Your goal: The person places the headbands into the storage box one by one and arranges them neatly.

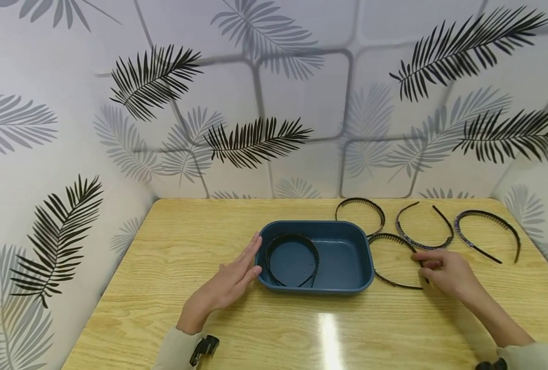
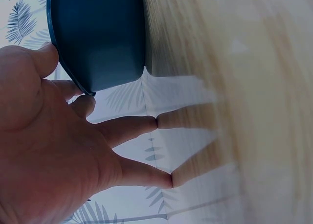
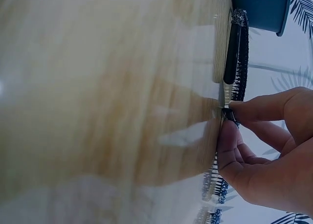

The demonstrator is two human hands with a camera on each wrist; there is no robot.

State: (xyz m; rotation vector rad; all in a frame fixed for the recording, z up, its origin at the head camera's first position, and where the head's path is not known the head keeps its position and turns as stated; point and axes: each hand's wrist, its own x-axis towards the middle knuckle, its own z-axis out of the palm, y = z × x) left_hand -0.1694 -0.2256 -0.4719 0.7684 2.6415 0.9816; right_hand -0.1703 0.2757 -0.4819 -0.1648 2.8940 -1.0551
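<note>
A dark-blue rectangular plastic tub [image 1: 343,262] stands on the table, with dark toothed headbands [image 1: 297,238] lying inside its left half. My left hand [image 1: 230,285] rests against the tub's left end. In the left wrist view the thumb [image 2: 46,60] touches the rim and two straight fingers reach down to the tabletop. Right of the tub, my right hand [image 1: 449,273] pinches one arm of a black toothed headband [image 1: 389,236] between thumb and fingertips. That headband lies low at the table, its curve close beside the tub's right wall.
Behind the tub's right corner lies another toothed headband [image 1: 360,199]. Two patterned headbands, one at the back right [image 1: 419,245] and one farther right [image 1: 487,212], lie beyond my right hand. A leaf-printed wall covering [image 1: 302,169] borders the wooden table [image 1: 172,246].
</note>
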